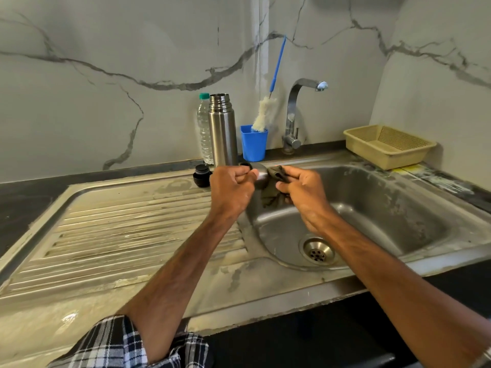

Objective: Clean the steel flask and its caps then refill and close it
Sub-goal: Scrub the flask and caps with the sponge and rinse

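The steel cap is above the left edge of the sink bowl, held by the curled fingers of the left grip. The right grip pinches one dark cloth that touches the cap. Just behind, the one steel flask stands upright and uncapped at the bench's back edge, its foot hidden by the left grip. One black inner cap sits just left of the flask. One plastic bottle stands behind the flask. To the flask's right come one blue cup holding one brush, then one tap. One yellow basket sits in the back right corner.
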`<action>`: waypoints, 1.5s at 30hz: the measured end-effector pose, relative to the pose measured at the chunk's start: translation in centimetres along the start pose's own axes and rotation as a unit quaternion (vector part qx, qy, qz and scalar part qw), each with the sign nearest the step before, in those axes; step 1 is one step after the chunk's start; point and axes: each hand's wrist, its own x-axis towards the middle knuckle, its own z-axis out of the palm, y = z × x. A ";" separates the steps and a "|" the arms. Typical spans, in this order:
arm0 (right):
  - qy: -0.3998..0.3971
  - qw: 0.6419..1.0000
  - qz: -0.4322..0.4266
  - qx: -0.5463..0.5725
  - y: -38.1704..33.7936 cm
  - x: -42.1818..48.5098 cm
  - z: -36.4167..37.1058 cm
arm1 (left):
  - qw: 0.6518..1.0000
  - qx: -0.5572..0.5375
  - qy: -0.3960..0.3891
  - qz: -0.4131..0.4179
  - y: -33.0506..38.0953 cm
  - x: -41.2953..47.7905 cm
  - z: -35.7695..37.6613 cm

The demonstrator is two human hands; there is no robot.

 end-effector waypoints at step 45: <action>0.060 0.978 0.142 0.141 1.6 1.5 6.0 | 0.924 0.378 0.016 0.056 -5.9 2.3 -13.4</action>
